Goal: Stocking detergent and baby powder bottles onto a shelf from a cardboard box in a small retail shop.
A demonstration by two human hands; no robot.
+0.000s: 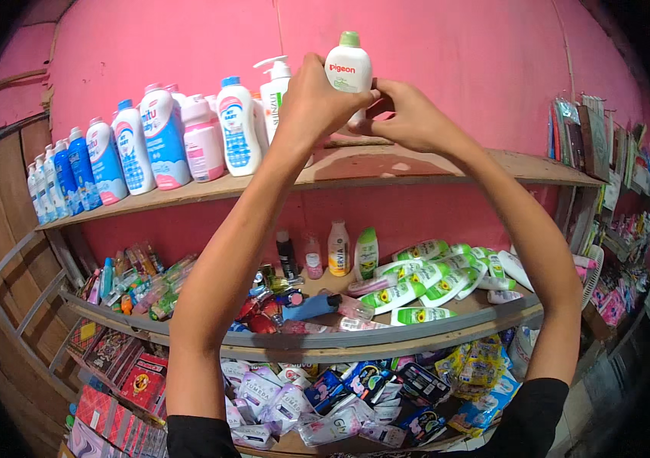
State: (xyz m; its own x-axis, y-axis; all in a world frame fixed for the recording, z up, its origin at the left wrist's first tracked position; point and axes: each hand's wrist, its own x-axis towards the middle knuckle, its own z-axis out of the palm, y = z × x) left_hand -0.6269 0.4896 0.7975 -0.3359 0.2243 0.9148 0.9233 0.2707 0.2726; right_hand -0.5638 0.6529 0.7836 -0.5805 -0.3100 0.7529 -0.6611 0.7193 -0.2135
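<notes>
Above the top wooden shelf (451, 163), a white Pigeon bottle (349, 62) with a green cap is held upright between both hands. My left hand (325, 94) grips it from the left side, with the thumb across its lower front. From the right, my right hand (402, 111) has its fingers around the lower part, so the base is mostly hidden. A white Shinzui pump bottle (273, 94) stands just left of my left hand, partly covered by it. Further left stand a My Baby bottle (238, 129) with a blue cap and a pink bottle (202, 140).
Mitu Baby bottles (162, 140) and blue bottles (82, 169) fill the shelf's left. On the middle shelf lie green-and-white bottles (445, 280) in a heap, beside an upright Herborist-like yellow-labelled bottle (338, 252). Packets (279, 398) crowd below. A metal rail (371, 342) edges the middle shelf.
</notes>
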